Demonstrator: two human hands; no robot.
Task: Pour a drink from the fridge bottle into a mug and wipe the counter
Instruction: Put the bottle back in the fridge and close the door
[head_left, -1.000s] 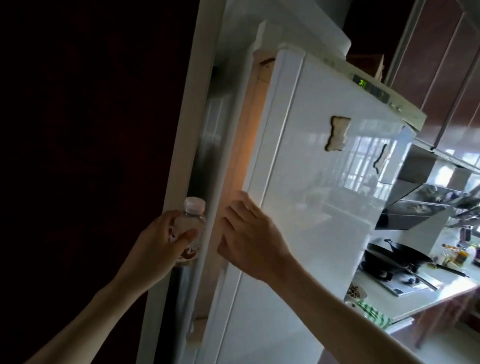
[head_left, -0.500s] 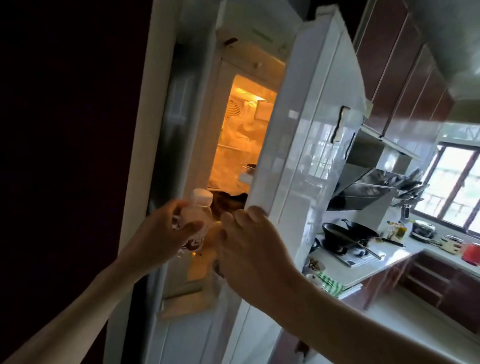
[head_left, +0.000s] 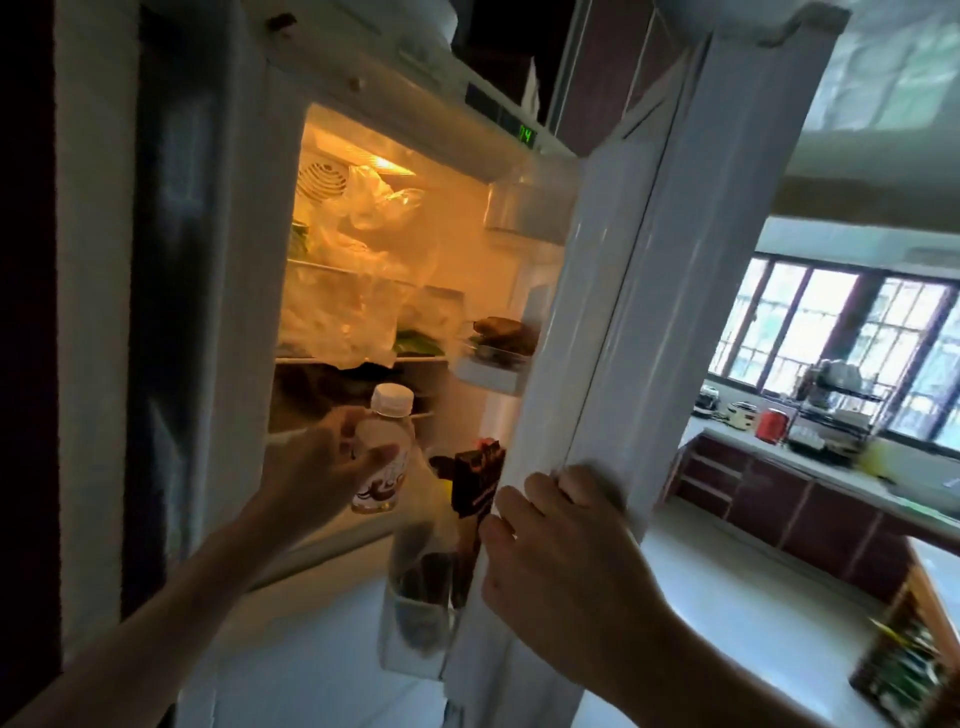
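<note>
Now left hand (head_left: 317, 467) fingers (head_left: 363, 460) wrap the bottle (head_left: 382, 452).

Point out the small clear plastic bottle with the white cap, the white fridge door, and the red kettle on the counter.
Small clear plastic bottle (head_left: 382, 457): head view, on its body below the cap.
White fridge door (head_left: 634, 291): head view, on its inner edge.
Red kettle (head_left: 771, 426): head view, on its side.

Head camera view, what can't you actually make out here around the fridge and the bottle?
- Bottle: the label is partly covered by the left hand; the print is too blurred to read.
- Door-shelf items: dark cartons, names illegible.
- Fridge door front: turned away from the camera.
- Right hand: fingertips are motion-blurred at the door edge.
- Far counter: things too small to identify; no mug can be made out.
</note>
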